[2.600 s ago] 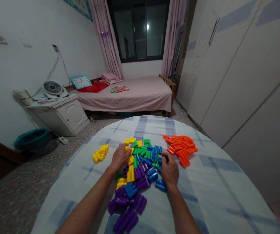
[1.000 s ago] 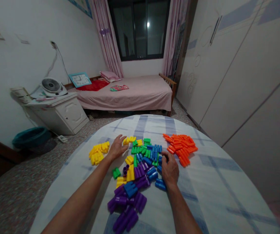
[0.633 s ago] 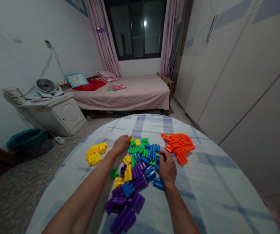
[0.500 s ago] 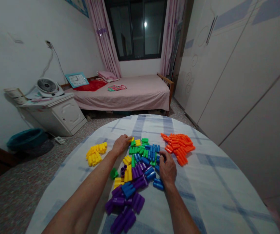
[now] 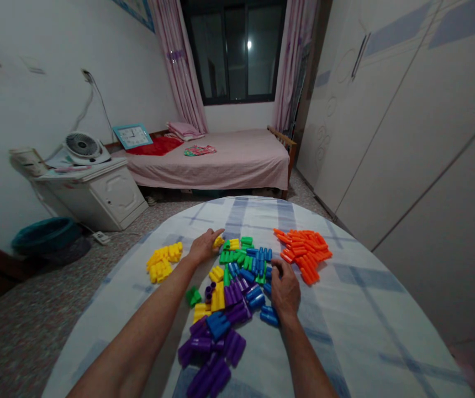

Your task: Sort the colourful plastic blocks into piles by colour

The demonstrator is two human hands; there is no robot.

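Yellow plastic block (image 5: 218, 241) pinched in left hand (image 5: 205, 246)
Right hand (image 5: 286, 287) curled, hold unclear, beside glossy blue tubular block (image 5: 268, 255) lying near-to-far.

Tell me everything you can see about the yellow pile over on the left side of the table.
The yellow pile is a low, loose heap of bright yellow, plastic-looking pieces, some showing rounded ribs side by side. They lie at differing angles, bunched together, and I can't count them reliably. The heap rests on the blue-and-white checked tablecloth, left of the left hand and apart from the mixed-colour pieces. Neither hand touches it.
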